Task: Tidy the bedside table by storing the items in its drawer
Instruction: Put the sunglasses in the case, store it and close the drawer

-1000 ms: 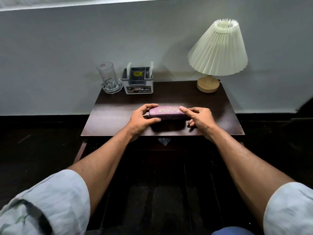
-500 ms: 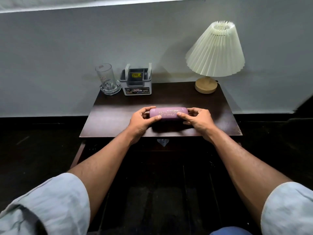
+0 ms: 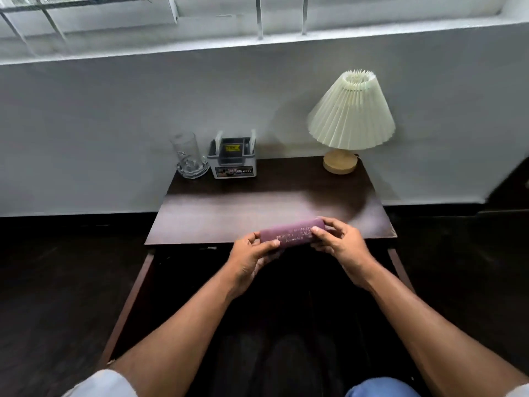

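Purple case (image 3: 292, 234) held by both ends at the worktop's (image 3: 257, 207) front edge, lifted off the surface, gold lettering facing up but blurred. Left hand (image 3: 252, 259) curled around the case's left end, thumb on top. Right hand (image 3: 340, 247) closed on the right end, fingertips (image 3: 316, 230) pressing the top. Open drawer (image 3: 134, 293) below, dark inside, contents impossible to tell. Clear glass mug (image 3: 190, 157) stood at the back left corner, just beside a small grey organizer box (image 3: 233, 160). Lamp (image 3: 350, 116) with pleated cream shade stood at the back right, well apart from the case.
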